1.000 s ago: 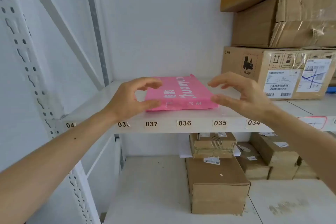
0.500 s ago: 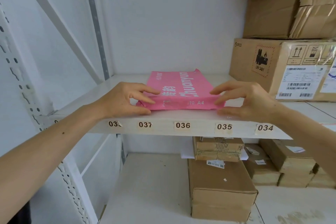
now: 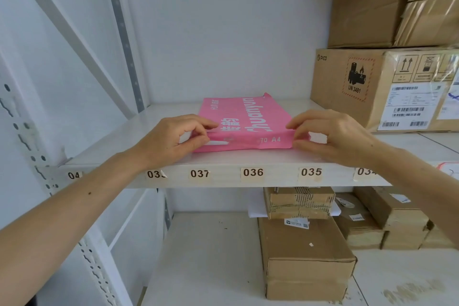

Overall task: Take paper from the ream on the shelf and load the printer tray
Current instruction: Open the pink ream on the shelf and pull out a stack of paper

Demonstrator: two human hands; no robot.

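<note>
A pink-wrapped ream of A4 paper point(image 3: 246, 119) lies flat on the white shelf point(image 3: 223, 159), its short end facing me above labels 037 to 035. My left hand point(image 3: 171, 139) pinches the near left corner of the wrapper, where a sliver of white paper shows. My right hand point(image 3: 327, 134) grips the near right corner, fingers above and thumb below. The ream rests on the shelf. No printer or tray is in view.
Stacked cardboard boxes point(image 3: 382, 87) stand on the same shelf just right of the ream. More cartons point(image 3: 305, 256) sit on the lower shelf. A perforated steel upright point(image 3: 37, 156) and diagonal brace frame the left side.
Both hands came from hovering open at the ream's sides to closing on its near corners. The view has moved in closer to the shelf.
</note>
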